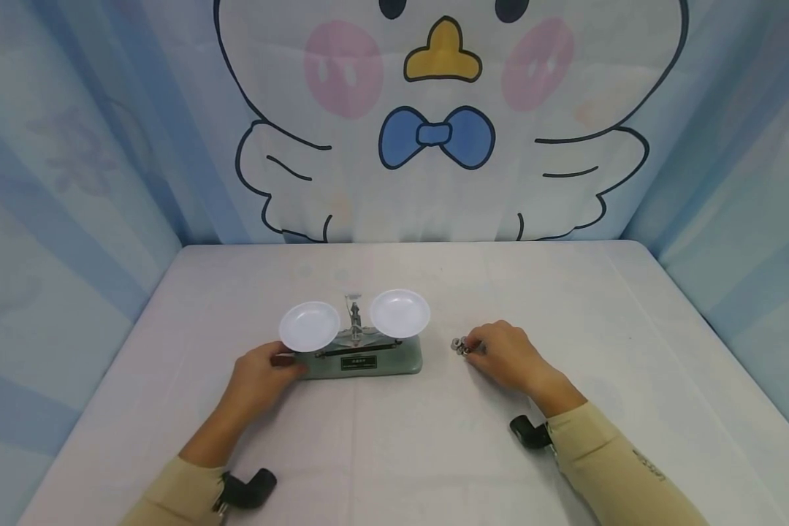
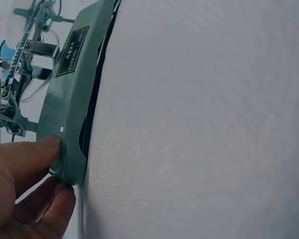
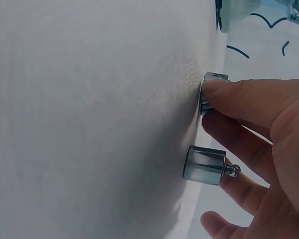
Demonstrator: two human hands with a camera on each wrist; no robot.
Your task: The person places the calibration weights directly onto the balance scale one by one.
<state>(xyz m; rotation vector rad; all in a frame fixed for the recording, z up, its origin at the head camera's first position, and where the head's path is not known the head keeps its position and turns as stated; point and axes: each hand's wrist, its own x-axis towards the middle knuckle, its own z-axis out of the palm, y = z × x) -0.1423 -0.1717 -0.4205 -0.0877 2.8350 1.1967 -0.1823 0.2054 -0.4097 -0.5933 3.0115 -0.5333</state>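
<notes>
A green balance scale stands on the white table, its two white pans raised at either side of a metal post. The right pan sits higher than the left pan. My left hand grips the base's left end, thumb on the front face, as the left wrist view shows. To the right of the scale, my right hand pinches a small metal weight at the tabletop. Close by stands a knobbed metal weight, near the other fingers.
The white-covered table reaches back to a curtain printed with a cartoon bird. Blue patterned curtains hang at both sides. A black wrist camera is worn on the left wrist, another black camera on the right.
</notes>
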